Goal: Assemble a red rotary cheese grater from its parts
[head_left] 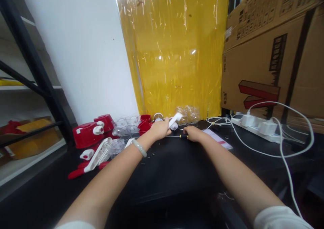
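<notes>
My left hand (160,129), with a pale bangle on its wrist, is closed around a white plastic piece (175,120) that points up and to the right. Close by on the right, my right hand (192,133) has its fingers curled on the dark and yellow handle of a screwdriver (182,136), whose thin shaft points left along the black table. Several small screws (149,157) lie scattered below my left hand. Behind the hands sit a red plastic housing (144,124) and clear round plastic parts (187,113).
Red housings (86,135), white-and-red handles (97,158) and clear cups (125,129) crowd the left. A phone-like flat thing (218,138), white cables and a power strip (258,127) lie on the right. A large cardboard box (258,60) and a yellow strip curtain (174,53) stand behind.
</notes>
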Demonstrator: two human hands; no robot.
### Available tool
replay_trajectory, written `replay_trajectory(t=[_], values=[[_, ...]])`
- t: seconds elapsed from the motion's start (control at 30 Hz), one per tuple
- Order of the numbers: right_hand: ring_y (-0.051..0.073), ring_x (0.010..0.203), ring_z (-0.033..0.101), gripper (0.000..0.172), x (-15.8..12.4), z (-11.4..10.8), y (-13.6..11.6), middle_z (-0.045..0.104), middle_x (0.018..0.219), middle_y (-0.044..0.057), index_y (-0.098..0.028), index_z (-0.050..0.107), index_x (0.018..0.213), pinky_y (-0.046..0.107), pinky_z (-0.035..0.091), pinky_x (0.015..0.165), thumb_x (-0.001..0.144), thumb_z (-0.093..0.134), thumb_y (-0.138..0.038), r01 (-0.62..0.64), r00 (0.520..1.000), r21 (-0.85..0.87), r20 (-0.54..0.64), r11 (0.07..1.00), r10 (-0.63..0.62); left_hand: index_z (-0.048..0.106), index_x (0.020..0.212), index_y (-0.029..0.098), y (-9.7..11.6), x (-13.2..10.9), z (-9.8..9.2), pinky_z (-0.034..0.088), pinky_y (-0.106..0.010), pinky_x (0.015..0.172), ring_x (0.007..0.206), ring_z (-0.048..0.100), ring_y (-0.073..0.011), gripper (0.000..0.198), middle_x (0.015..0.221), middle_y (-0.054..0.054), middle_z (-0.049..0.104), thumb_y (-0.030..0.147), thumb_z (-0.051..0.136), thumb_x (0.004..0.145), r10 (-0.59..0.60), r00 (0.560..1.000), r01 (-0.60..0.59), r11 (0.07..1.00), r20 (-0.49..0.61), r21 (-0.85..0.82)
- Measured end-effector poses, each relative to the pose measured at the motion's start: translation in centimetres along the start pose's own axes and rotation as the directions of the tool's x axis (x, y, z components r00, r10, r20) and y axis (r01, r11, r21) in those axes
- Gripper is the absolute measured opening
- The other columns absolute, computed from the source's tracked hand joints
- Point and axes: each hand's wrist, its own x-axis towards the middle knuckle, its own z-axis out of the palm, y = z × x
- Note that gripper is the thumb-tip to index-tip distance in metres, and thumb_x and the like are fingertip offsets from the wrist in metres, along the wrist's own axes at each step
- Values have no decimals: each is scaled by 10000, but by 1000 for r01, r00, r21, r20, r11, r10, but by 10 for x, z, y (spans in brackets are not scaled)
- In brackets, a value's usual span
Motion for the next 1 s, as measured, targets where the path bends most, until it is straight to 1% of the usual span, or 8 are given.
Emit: replay_trajectory(t=[0.2,0.27,0.4,0.53,0.67,0.77,0.87,1.0], values=[[281,1006,670,328,-3,-3,2,713,1067,131,-198,726,985,308,459,817,703,709,-32,-22,1000,20,6,1000,21,458,1386,57,11,17,21,482,-400,749,942,681,-376,606,1106,-282,649,402,625,917,55,998,-54,993,-11,103],[272,1002,674,330,-3,-4,2,720,1071,128,-197,730,990,303,458,813,714,686,-20,-21,1000,30,10,999,20,473,1382,50,14,18,29,482,-395,722,929,671,-367,548,1093,-274,640,401,537,966,91,996,-87,981,-15,172],[262,1019,680,373,-4,-5,0,730,1098,125,-194,731,1033,295,463,814,729,640,1,-21,998,37,53,999,19,570,1256,72,18,14,42,482,-376,670,969,638,-358,346,1099,-253,628,239,414,996,136,991,-128,964,-19,233],[265,1010,687,370,-6,-6,-2,734,1097,136,-192,731,1041,302,467,821,735,643,-3,-34,999,57,43,998,32,531,1301,76,20,12,48,473,-350,654,910,646,-318,393,1033,-231,656,67,372,942,152,988,-145,952,-5,270],[268,1006,691,367,-8,-7,-4,736,1096,140,-185,724,1036,303,464,814,737,634,7,-37,998,71,45,997,34,537,1276,93,14,14,45,479,-364,681,913,634,-309,373,997,-213,666,72,390,934,214,977,-206,939,2,274],[266,1008,692,338,-9,-9,-5,739,1087,129,-194,716,1007,301,463,813,736,648,-2,-29,999,70,46,997,26,565,1220,136,3,12,41,483,-356,686,951,615,-296,316,1004,-184,661,110,397,954,305,952,-295,918,1,264],[286,1033,690,308,-9,-11,-8,727,1120,155,-178,688,1057,321,473,828,758,711,-104,-55,998,102,30,993,52,560,1223,161,-11,5,41,467,-335,650,917,608,-274,302,992,-166,655,136,387,976,438,899,-415,867,-25,277],[322,1117,667,565,-6,-10,-13,684,1218,223,-105,560,1302,376,488,898,822,729,-348,-80,990,241,-94,967,105,564,1223,158,-17,-4,48,432,-319,597,870,605,-260,305,962,-157,658,139,375,984,529,848,-489,804,-31,340]])
